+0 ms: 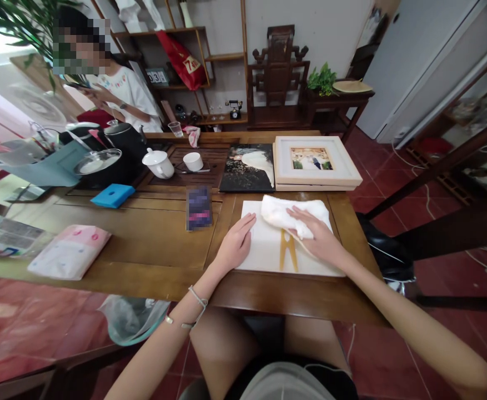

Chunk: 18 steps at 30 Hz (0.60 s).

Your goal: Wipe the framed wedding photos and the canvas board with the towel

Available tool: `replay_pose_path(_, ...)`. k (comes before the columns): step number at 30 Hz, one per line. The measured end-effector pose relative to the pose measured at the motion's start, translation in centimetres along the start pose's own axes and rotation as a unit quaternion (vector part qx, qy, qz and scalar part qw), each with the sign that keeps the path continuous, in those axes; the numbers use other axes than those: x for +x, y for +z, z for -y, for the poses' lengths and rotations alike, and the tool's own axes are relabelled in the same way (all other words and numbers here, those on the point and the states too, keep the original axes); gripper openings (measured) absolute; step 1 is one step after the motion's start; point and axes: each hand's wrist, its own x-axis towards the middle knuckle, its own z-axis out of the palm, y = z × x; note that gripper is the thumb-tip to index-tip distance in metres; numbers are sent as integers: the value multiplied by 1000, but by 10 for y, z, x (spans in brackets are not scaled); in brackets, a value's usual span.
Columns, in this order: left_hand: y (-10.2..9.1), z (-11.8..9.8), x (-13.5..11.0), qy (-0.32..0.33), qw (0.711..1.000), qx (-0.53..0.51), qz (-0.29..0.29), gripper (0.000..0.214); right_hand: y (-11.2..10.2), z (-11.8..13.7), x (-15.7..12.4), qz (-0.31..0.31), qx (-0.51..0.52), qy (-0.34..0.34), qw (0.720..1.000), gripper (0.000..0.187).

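A white flat frame back (264, 250) lies face down at the table's near edge, with a tan stand piece (287, 251) on it. My left hand (235, 242) rests flat on its left edge, fingers stretched out. My right hand (315, 235) presses a white cloth (285, 214) onto the frame's upper part, fingers laid over the cloth.
Behind it lie a framed photo (316, 160) on a stack and a dark photo print (248, 166). A phone (199, 208), white teapot (158, 163), cup (192, 161), blue box (113, 195), kettle (125, 139) and tissue pack (70, 251) sit on the wooden table (151, 244). A person (118, 91) sits far left.
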Motion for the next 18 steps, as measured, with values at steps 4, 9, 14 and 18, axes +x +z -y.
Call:
replay_pose_path(4,0,0,0,4,1000,-2,0,47,-3,30,-54,88,-1,-65,994,81)
replay_pose_path(9,-1,-1,0,3,1000,-1,0,47,-13,35,-65,127,-7,-80,989,81)
replay_pose_path(14,-1,-2,0,0,1000,2,1,46,-20,-15,-11,47,-39,-44,997,63)
replay_pose_path(18,-1,-2,0,-1,1000,6,-9,46,-27,-43,22,4,-84,20,996,51)
